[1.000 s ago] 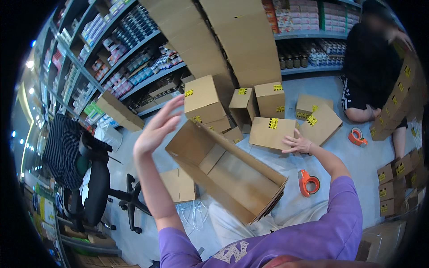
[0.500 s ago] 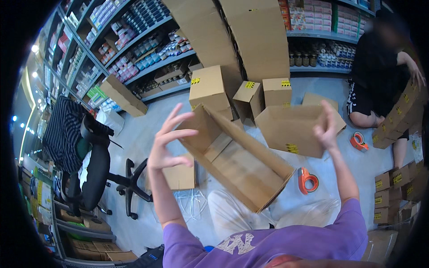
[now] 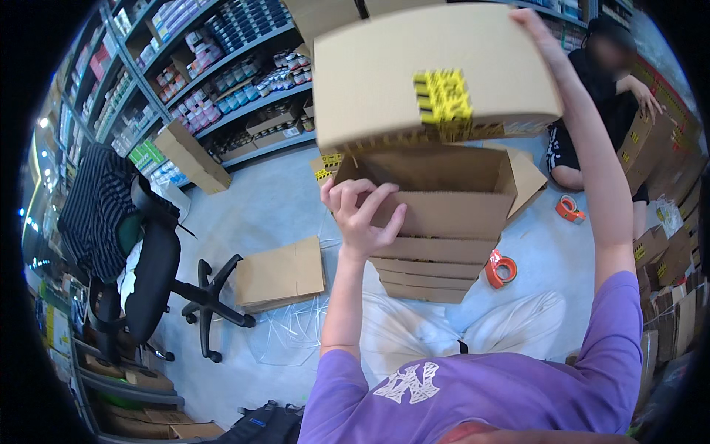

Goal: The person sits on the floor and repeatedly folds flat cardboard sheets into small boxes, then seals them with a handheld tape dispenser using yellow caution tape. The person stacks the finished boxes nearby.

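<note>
A taped cardboard box (image 3: 370, 70) is raised high before me, slightly blurred, with a yellow-and-black label on its side. My right hand (image 3: 534, 31) grips its far right corner, arm stretched out. Below it stands an open-topped cardboard box (image 3: 451, 214), whose inside shows; several cardboard layers lie under its near edge, in a stack at my legs. My left hand (image 3: 364, 216) has its fingers curled over the left part of that open box's rim, thumb toward the near wall.
An orange tape dispenser (image 3: 501, 269) lies right of the stack, another (image 3: 570, 209) farther off. Flat cardboard sheets (image 3: 281, 272) lie on the floor at left, beside an office chair (image 3: 159, 281). A person (image 3: 603, 96) crouches at far right near boxes. Stocked shelves (image 3: 251, 111) stand behind.
Both hands were open and apart around a tilted open box. Now the right hand has lifted a labelled box up and forward, and the left has closed on the open box's rim.
</note>
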Tool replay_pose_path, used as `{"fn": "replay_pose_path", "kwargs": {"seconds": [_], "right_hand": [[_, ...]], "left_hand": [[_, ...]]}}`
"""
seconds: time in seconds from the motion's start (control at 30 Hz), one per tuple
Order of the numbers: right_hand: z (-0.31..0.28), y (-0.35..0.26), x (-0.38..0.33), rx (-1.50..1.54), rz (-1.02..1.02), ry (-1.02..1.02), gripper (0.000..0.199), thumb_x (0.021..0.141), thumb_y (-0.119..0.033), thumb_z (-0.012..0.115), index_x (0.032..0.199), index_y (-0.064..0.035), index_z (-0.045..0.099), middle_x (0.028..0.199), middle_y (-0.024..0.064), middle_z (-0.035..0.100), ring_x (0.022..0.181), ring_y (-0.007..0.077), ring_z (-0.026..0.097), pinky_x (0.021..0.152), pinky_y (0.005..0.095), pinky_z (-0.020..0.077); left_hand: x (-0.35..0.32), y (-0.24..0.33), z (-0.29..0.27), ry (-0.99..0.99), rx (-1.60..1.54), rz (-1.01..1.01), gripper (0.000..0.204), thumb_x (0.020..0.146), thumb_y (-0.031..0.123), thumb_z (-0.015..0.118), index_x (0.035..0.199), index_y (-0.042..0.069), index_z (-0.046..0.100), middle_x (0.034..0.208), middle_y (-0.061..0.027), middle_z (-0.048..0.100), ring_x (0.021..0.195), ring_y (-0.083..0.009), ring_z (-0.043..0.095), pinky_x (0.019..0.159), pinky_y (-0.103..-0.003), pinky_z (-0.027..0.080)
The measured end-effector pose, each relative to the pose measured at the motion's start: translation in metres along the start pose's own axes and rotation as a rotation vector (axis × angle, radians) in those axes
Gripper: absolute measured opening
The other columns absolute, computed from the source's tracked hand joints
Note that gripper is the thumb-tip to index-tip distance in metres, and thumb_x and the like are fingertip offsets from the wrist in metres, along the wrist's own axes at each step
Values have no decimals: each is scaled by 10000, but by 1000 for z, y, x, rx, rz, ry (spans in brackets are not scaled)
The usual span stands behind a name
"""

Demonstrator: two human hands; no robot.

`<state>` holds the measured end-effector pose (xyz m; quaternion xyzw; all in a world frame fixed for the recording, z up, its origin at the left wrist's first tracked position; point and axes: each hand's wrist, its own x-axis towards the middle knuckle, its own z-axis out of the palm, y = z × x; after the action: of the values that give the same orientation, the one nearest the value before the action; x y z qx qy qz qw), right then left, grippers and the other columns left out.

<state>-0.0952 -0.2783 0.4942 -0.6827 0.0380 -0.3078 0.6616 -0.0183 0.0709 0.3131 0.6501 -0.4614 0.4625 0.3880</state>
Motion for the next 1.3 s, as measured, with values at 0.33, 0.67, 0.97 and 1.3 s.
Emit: {"fn": "replay_pose_path", "kwargs": {"seconds": [0.33, 0.67, 0.97, 1.3], "right_hand": [[80, -14, -48, -362, -690, 179, 255, 874, -256, 625, 1025, -52, 653, 1041, 51, 605, 999, 147, 578, 882, 288, 445], [131, 29, -103, -420, -921, 387, 258, 735, -153, 642, 970, -48, 631, 1001, 104, 526, 905, 243, 555, 821, 341, 458], [106, 47, -159, -500, -655, 23, 1245, 565, -280, 821, 1542, -191, 54, 1434, 223, 225, 1347, 400, 247, 1114, 488, 272], [95, 61, -168, -545, -720, -34, 1163, 587, -264, 800, 1513, -129, 110, 1439, 210, 223, 1320, 385, 241, 1099, 494, 272]], "left_hand": [[-29, -18, 11, 288, -141, -13, 345, 521, 360, 839, 776, 189, 680, 876, -16, 367, 898, -221, 377, 933, -421, 267], [-36, -38, 7, 329, -219, -114, 386, 507, 389, 867, 745, 167, 660, 944, -51, 319, 926, -258, 359, 809, -392, 329], [-33, -27, 6, 238, -351, -101, 384, 539, 344, 884, 762, 149, 639, 944, -45, 355, 943, -248, 379, 802, -382, 351], [-6, -48, 2, 349, -522, -101, 528, 760, 412, 764, 1138, 87, 591, 1150, -80, 478, 1041, -227, 432, 948, -403, 345]]}}
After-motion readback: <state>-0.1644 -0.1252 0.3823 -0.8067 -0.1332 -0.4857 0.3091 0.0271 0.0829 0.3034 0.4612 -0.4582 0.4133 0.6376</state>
